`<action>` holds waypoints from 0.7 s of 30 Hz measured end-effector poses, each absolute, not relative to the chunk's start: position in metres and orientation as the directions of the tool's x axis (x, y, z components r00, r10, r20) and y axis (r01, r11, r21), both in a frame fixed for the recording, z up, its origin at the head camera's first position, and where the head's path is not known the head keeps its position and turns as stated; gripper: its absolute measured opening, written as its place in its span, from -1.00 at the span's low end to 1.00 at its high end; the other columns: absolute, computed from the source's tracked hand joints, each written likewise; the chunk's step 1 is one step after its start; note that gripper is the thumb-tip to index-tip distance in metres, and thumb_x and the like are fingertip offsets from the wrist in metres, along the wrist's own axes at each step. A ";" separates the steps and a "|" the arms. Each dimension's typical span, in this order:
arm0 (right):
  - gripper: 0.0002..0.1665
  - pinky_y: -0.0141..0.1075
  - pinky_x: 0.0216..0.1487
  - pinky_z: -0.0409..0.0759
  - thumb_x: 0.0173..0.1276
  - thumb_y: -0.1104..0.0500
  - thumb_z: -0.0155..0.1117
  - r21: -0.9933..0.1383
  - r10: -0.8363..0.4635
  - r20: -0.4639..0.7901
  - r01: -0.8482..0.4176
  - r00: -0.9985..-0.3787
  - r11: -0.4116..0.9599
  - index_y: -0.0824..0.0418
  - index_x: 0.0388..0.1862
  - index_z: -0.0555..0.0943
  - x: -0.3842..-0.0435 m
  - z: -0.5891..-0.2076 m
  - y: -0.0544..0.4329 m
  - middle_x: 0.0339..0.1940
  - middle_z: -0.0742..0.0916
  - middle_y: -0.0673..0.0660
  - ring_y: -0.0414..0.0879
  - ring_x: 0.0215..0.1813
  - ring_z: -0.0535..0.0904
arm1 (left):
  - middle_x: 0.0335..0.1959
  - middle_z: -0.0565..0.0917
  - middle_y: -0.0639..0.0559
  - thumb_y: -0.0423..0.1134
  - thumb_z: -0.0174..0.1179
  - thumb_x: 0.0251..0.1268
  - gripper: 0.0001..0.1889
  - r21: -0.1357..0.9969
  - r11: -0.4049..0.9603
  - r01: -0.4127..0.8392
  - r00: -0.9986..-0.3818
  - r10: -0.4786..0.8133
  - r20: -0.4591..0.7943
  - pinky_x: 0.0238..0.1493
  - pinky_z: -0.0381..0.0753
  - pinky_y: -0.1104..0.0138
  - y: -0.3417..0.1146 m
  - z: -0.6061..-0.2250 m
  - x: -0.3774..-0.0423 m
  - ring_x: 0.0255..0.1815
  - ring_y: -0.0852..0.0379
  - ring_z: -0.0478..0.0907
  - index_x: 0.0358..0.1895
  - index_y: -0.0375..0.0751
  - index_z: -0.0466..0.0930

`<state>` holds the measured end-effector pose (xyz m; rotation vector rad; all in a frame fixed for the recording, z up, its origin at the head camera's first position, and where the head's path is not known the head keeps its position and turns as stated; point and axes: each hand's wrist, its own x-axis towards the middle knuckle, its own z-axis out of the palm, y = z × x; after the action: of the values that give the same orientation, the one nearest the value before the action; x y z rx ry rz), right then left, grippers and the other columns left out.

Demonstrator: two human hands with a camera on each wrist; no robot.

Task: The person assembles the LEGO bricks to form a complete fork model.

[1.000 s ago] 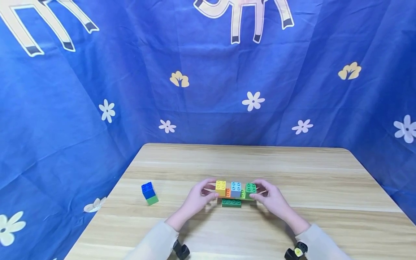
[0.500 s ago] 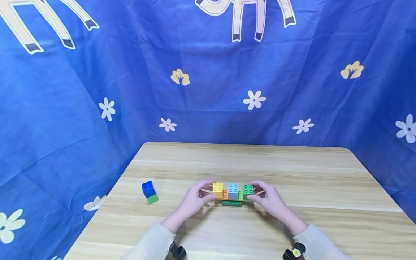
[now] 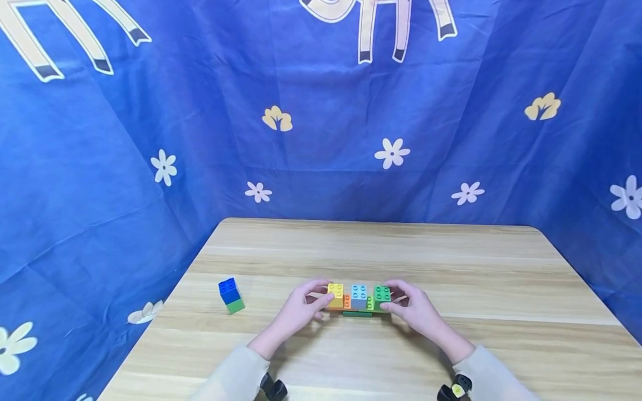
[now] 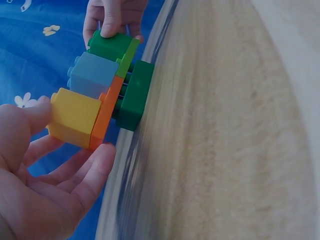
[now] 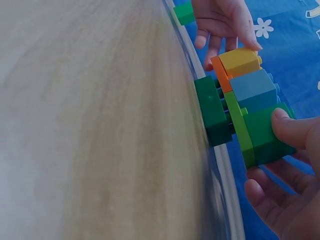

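Note:
Both hands hold a row of joined toy building bricks. My left hand (image 3: 297, 313) grips the yellow brick (image 3: 336, 289) end, thumb on its near face and fingers spread under the orange plate (image 4: 107, 114). At the other end my right hand (image 3: 420, 313) pinches the green brick (image 3: 383, 294) on the lime plate (image 5: 239, 131). A light blue brick (image 3: 359, 297) bridges the two plates in the middle. Close under the row stands a dark green brick (image 5: 213, 111) on the table. In both wrist views its studs show in a narrow gap below the plates.
A blue brick (image 3: 228, 291) stacked on a green brick (image 3: 235, 306) stands at the left of the wooden table (image 3: 476, 262). A blue patterned curtain (image 3: 321, 139) hangs behind and beside the table.
The brick row has shifted slightly left and down, covering the dark green brick's studs in the head view. Both hands moved with it. The left thumb now lies farther over the yellow brick.

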<state>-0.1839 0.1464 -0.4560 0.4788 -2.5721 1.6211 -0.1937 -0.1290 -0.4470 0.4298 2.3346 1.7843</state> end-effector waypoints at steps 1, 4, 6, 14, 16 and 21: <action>-0.48 -0.29 -0.21 0.58 0.08 0.25 0.42 -0.867 -0.228 0.217 -0.295 -0.949 0.401 0.36 0.03 0.51 -0.183 -0.454 0.145 -0.21 0.66 0.18 0.03 -0.20 0.57 | 0.02 0.48 -0.35 -0.17 0.19 0.26 -0.49 0.962 0.242 0.124 -0.943 0.330 0.038 -0.31 0.64 0.11 -0.129 -0.445 -0.193 -0.21 -0.22 0.57 0.21 -0.37 0.37; -0.51 -0.25 -0.21 0.59 0.07 0.33 0.40 -0.862 -0.225 0.214 -0.293 -0.950 0.414 0.40 0.01 0.51 -0.178 -0.446 0.142 -0.22 0.65 0.22 0.10 -0.20 0.56 | 0.02 0.47 -0.39 -0.21 0.18 0.27 -0.51 0.966 0.227 0.125 -0.939 0.340 0.041 -0.30 0.63 0.05 -0.127 -0.435 -0.188 -0.20 -0.28 0.55 0.19 -0.42 0.37; -0.52 -0.22 -0.20 0.59 0.07 0.35 0.39 -0.864 -0.219 0.206 -0.282 -0.954 0.417 0.40 0.01 0.51 -0.177 -0.444 0.140 -0.23 0.65 0.24 0.13 -0.19 0.56 | 0.02 0.46 -0.41 -0.23 0.17 0.27 -0.52 0.967 0.223 0.123 -0.937 0.348 0.039 -0.28 0.62 0.03 -0.126 -0.428 -0.184 -0.19 -0.31 0.55 0.18 -0.44 0.37; -0.48 -0.30 -0.20 0.59 0.04 0.18 0.46 -0.874 -0.211 0.201 -0.273 -0.957 0.403 0.26 0.00 0.56 -0.186 -0.460 0.146 -0.22 0.67 0.12 -0.01 -0.20 0.57 | 0.02 0.48 -0.37 -0.23 0.19 0.26 -0.57 0.973 0.220 0.075 -0.943 0.332 -0.002 -0.26 0.62 0.01 -0.125 -0.418 -0.181 -0.17 -0.27 0.55 0.12 -0.40 0.42; -0.48 -0.29 -0.21 0.59 0.03 0.15 0.47 -0.877 -0.213 0.208 -0.278 -0.955 0.392 0.26 0.00 0.57 -0.188 -0.462 0.148 -0.23 0.67 0.12 0.00 -0.21 0.57 | 0.02 0.48 -0.36 -0.23 0.19 0.25 -0.58 0.974 0.220 0.063 -0.945 0.327 -0.012 -0.26 0.61 -0.01 -0.124 -0.417 -0.181 -0.16 -0.27 0.55 0.11 -0.39 0.44; -0.46 -0.28 -0.21 0.59 0.04 0.13 0.46 -0.881 -0.218 0.201 -0.274 -0.955 0.385 0.27 0.02 0.57 -0.190 -0.462 0.149 -0.22 0.67 0.13 -0.02 -0.21 0.57 | 0.02 0.50 -0.31 -0.16 0.22 0.23 -0.55 0.971 0.232 0.058 -0.948 0.317 -0.019 -0.28 0.62 0.02 -0.127 -0.430 -0.189 -0.18 -0.22 0.56 0.12 -0.33 0.45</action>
<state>-0.1897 0.1490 -0.4622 0.4573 -2.5706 1.6522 -0.1894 -0.1267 -0.4298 0.3548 2.2900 1.7896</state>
